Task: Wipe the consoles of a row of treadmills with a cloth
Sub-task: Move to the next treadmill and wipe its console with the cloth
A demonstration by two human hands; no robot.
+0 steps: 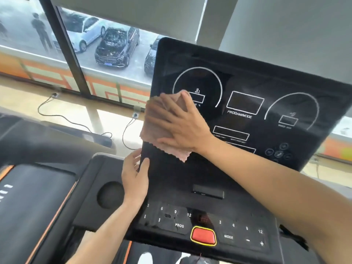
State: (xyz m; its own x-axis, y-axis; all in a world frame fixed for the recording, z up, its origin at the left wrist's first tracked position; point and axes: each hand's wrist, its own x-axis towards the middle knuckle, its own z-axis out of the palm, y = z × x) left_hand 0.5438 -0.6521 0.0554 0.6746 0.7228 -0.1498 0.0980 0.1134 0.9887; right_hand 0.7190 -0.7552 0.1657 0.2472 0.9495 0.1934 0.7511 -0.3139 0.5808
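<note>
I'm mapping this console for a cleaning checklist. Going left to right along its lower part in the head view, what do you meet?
Round cup holder → left hand gripping the console edge → PROG key → red button → MODE key → plus key.

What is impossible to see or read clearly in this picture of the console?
All in the head view:
1. Lower label of the left dial: covered by the cloth and the right hand.
2. Small print under the lower display boxes: too small and blurred.
3. Icons on the round buttons: dim, unreadable.
4. Fingertips of the left hand: hidden behind the edge of the console that it holds.
</note>
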